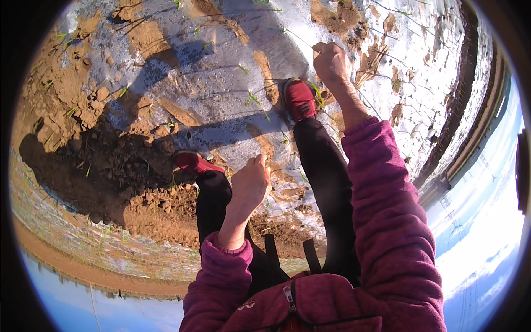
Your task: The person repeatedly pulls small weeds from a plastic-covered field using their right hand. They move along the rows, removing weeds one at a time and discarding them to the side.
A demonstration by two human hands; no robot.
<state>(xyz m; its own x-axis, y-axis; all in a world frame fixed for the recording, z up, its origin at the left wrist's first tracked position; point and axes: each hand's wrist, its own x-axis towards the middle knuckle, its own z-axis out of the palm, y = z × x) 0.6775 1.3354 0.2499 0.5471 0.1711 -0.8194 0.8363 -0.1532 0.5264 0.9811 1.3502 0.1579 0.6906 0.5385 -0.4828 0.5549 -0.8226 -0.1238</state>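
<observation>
My left hand [250, 181] is curled with its thumb against the bent fingers, above the plastic mulch film near my left shoe. Whether something small is in it cannot be told. My right hand [332, 62] reaches farther forward, its fingers bent in over the bright film beside my right shoe; what lies within its fingers is hidden. Thin green seedlings [252, 98] poke up through the clear plastic mulch film [224, 89]. A leafy seedling [318, 95] stands between my right shoe and right wrist.
My red shoes [299, 99] stand on the film. Clumps of brown soil [153, 38] lie on it, and loose clods [166, 211] border it at the left. A dark furrow [460, 91] runs along the right, with more film beyond.
</observation>
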